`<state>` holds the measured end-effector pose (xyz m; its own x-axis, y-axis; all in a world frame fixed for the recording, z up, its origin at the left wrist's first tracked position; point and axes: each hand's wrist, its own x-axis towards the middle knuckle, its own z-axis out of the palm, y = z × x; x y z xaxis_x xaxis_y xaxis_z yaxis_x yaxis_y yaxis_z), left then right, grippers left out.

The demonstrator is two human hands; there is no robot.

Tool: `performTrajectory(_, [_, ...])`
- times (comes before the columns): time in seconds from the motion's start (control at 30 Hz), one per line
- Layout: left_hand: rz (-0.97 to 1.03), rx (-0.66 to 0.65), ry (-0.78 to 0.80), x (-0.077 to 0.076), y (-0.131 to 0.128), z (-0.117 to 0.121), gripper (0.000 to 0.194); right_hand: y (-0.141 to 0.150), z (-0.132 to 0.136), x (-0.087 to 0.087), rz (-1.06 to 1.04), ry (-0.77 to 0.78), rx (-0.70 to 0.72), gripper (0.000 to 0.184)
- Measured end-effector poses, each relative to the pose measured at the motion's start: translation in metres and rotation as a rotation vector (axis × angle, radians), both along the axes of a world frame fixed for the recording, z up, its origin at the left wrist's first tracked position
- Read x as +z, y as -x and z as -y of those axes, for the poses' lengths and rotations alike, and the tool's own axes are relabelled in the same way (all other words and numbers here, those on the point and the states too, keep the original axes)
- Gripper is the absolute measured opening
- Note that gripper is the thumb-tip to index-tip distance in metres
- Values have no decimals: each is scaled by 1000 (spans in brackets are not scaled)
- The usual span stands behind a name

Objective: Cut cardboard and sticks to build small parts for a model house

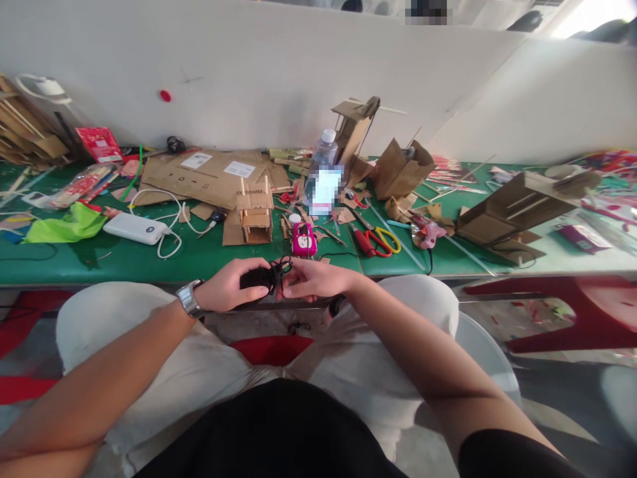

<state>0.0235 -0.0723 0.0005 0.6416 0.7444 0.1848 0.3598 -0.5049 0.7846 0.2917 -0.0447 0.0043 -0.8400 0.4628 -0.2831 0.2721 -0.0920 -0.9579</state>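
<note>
Above my lap, just in front of the table's edge, my left hand (226, 287) is wrapped round a dark bundle of black cord (255, 280). Loose loops stick up from the bundle between my two hands. My right hand (318, 276) meets it from the other side, fingers bent and closed on the loops of cord; its fingertips are partly hidden. Just beyond the hands stand a pink bottle-like item (304, 239) with a white cap and a small cardboard structure (255, 216).
Red-handled scissors (368, 242) and yellow-handled scissors (388, 240) lie right of centre on the green table (199, 262). A white power bank (135, 228), a lit phone (324, 191), a plastic bottle (323, 151) and cardboard models (517, 206) crowd it. A red stool (602, 299) stands at right.
</note>
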Motion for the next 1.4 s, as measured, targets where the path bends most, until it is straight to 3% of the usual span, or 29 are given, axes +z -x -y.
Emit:
performTrajectory(0.1, [-27,-10,9,1,0,1,37,1,1,-3,63,-52,19,46])
performTrajectory(0.27, [-107,-33,18,5,-2,3,36,-10,-14,7,48,-227,-182,37])
performTrajectory(0.5, [-197,26,-6,2,-3,3,39,-26,-18,28,2,-220,-309,28])
performTrajectory(0.77, [12,262,54,-1,3,-5,38,-38,-21,32,-155,-139,-451,31])
performTrajectory(0.97, [459,430,465,-5,2,-7,44,-50,-26,38,-287,-31,-599,34])
performTrajectory(1.1, [645,451,557,1,-2,-6,40,-58,-29,43,-349,-13,-690,37])
performTrajectory(1.27, [657,422,552,3,-2,-5,36,-68,-36,50,-357,-36,-826,44])
performTrajectory(1.4, [445,377,394,0,3,-5,36,-76,-42,54,-336,-54,-918,53])
